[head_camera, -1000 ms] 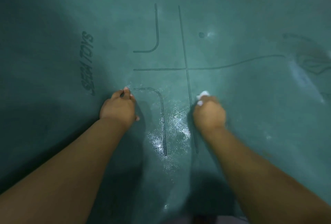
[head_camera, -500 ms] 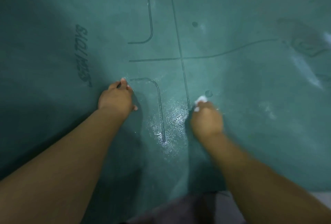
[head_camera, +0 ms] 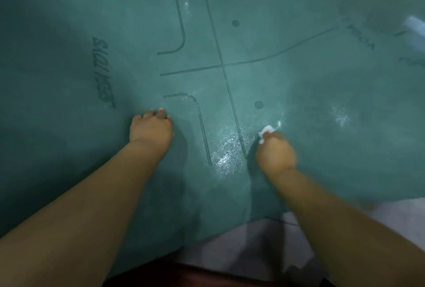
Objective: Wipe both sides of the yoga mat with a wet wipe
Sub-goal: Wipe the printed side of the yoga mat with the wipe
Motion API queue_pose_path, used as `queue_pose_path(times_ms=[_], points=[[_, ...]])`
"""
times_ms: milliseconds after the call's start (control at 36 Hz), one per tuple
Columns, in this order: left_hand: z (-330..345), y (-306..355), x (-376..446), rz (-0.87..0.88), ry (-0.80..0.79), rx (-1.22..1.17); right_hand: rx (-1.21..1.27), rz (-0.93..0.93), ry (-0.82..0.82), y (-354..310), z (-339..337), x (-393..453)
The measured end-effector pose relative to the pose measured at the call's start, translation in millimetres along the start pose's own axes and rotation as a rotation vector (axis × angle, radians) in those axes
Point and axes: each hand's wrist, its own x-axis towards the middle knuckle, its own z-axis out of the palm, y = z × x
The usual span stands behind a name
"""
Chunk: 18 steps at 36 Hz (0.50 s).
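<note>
Two hands down: your right hand [head_camera: 275,150] grips a crumpled white wet wipe [head_camera: 266,132] against the flat teal rubber yoga mat [head_camera: 322,93]; your left hand [head_camera: 150,129] braces it, fingers curled. Dry mat lies ahead and rightward, nearer the right hand.

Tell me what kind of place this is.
Probably an indoor floor at home or in an exercise room, though little beyond the mat shows. A teal yoga mat with printed alignment lines lies flat on pale floor, and the right hand presses a wet wipe on it.
</note>
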Motion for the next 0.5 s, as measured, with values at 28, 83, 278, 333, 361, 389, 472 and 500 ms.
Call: queue_pose_path(times_ms=[28,83,278,333,361,389,472,500], points=[[-1,3,-5,0.012,-0.022,0.017,0.050,-0.048,-0.036,-13,10,-16],[-1,11,-19,0.036,-0.086,0.046,0.094,-0.266,-0.128,-40,29,-55],[19,36,-65,0.072,-0.267,0.071,-0.066,-0.865,-0.345,-20,30,-84],[27,37,-71,0.078,-0.263,0.098,-0.086,-0.680,-0.203,7,21,-61],[31,36,-73,0.080,-0.254,0.098,-0.075,-0.532,-0.160,20,13,-51],[34,35,-73,0.080,-0.247,0.090,-0.073,-0.395,-0.099,33,6,-42],[39,33,-72,0.087,-0.244,0.077,-0.030,-0.082,0.017,46,1,-37],[40,33,-71,0.091,-0.241,0.081,-0.002,-0.024,0.005,41,7,-41]])
